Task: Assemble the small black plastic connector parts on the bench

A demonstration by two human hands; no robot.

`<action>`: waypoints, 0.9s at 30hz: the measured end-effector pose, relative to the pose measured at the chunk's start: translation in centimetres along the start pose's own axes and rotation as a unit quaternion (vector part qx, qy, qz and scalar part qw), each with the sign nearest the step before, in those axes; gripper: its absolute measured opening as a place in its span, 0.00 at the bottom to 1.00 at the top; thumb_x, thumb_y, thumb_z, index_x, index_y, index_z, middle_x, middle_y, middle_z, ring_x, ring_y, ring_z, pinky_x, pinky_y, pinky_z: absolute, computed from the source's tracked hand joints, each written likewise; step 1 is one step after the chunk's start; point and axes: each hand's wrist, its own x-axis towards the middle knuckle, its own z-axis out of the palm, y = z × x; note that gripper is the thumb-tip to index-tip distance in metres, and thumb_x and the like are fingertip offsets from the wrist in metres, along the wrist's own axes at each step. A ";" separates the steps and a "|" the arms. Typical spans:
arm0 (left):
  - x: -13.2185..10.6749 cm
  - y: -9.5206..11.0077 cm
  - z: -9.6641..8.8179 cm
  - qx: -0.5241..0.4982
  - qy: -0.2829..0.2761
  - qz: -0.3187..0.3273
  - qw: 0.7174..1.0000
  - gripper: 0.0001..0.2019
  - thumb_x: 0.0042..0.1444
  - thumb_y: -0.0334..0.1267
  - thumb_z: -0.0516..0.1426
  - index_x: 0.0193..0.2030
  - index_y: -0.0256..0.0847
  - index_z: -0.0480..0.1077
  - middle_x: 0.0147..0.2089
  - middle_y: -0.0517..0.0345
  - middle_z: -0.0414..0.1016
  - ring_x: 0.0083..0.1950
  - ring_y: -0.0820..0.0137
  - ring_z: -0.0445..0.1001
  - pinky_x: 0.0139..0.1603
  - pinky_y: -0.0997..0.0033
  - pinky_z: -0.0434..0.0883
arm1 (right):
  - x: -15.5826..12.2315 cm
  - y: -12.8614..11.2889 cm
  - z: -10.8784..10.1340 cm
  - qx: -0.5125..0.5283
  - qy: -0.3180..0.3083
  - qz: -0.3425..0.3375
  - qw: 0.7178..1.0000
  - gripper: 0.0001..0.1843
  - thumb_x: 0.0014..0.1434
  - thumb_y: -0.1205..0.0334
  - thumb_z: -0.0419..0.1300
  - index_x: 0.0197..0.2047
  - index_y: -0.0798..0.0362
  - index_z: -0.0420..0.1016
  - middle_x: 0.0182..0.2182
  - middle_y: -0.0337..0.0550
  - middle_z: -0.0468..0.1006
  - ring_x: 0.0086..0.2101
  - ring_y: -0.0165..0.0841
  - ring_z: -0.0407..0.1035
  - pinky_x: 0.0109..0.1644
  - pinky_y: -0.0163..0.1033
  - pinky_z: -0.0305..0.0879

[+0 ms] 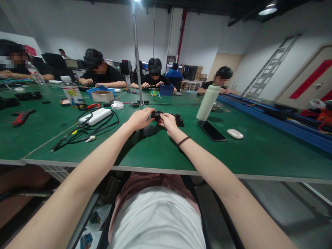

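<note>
Between my two hands, just above the green tabletop [160,152], is a small black blocky part [156,115] whose exact kind is too small to make out. My left hand [141,118] grips its left side with bent fingers. From the right, my right hand [168,122] pinches the same part, and a dark band circles that wrist. Several similar black pieces [178,120] lie on the table right behind my right hand, partly hidden by it.
To the right are a pale green bottle [208,102], a phone [211,130] and a white case [235,134]. A white power bank [95,116] with black cables lies left, near red-handled pliers [22,117]. A metal pole [137,55] rises ahead. Several people sit across the table.
</note>
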 end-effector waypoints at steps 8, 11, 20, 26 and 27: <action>-0.1 0.1 -0.3 -0.013 -0.003 0.013 1.000 0.22 0.59 0.35 0.52 0.60 0.38 0.62 0.58 0.45 0.70 0.52 0.58 0.75 0.50 0.61 0.71 | 0.1 0.2 -0.1 0.000 0.003 -0.017 1.000 0.09 0.59 0.67 0.59 0.27 0.55 0.69 0.21 0.33 0.69 0.23 0.24 0.66 0.33 0.31 0.68; -0.1 0.0 -0.3 -0.015 -0.002 0.017 1.000 0.22 0.58 0.35 0.53 0.60 0.39 0.62 0.58 0.46 0.70 0.52 0.58 0.75 0.50 0.61 0.71 | 0.1 0.3 -0.1 0.002 0.003 -0.018 1.000 0.09 0.59 0.67 0.59 0.27 0.55 0.69 0.21 0.33 0.69 0.23 0.23 0.66 0.33 0.30 0.67; -0.1 0.0 -0.3 -0.034 0.005 0.024 0.999 0.21 0.58 0.36 0.52 0.59 0.38 0.63 0.57 0.46 0.71 0.50 0.58 0.76 0.49 0.60 0.72 | -0.1 0.1 0.0 0.005 0.005 -0.019 1.000 0.09 0.58 0.68 0.60 0.26 0.56 0.68 0.21 0.33 0.69 0.24 0.24 0.66 0.31 0.31 0.66; 0.0 0.0 -0.2 -0.058 0.008 0.021 0.998 0.20 0.58 0.37 0.54 0.57 0.40 0.64 0.56 0.47 0.71 0.50 0.59 0.76 0.50 0.60 0.72 | -0.1 0.1 0.0 0.021 0.007 -0.022 1.000 0.08 0.57 0.67 0.60 0.27 0.55 0.67 0.21 0.31 0.68 0.24 0.24 0.66 0.33 0.32 0.67; 0.0 -0.1 -0.2 -0.061 0.008 0.021 0.998 0.20 0.58 0.37 0.54 0.57 0.40 0.64 0.56 0.47 0.71 0.50 0.59 0.76 0.50 0.60 0.72 | -0.1 0.1 0.0 0.022 0.008 -0.022 0.999 0.08 0.57 0.67 0.60 0.27 0.55 0.66 0.21 0.31 0.68 0.24 0.24 0.66 0.33 0.32 0.68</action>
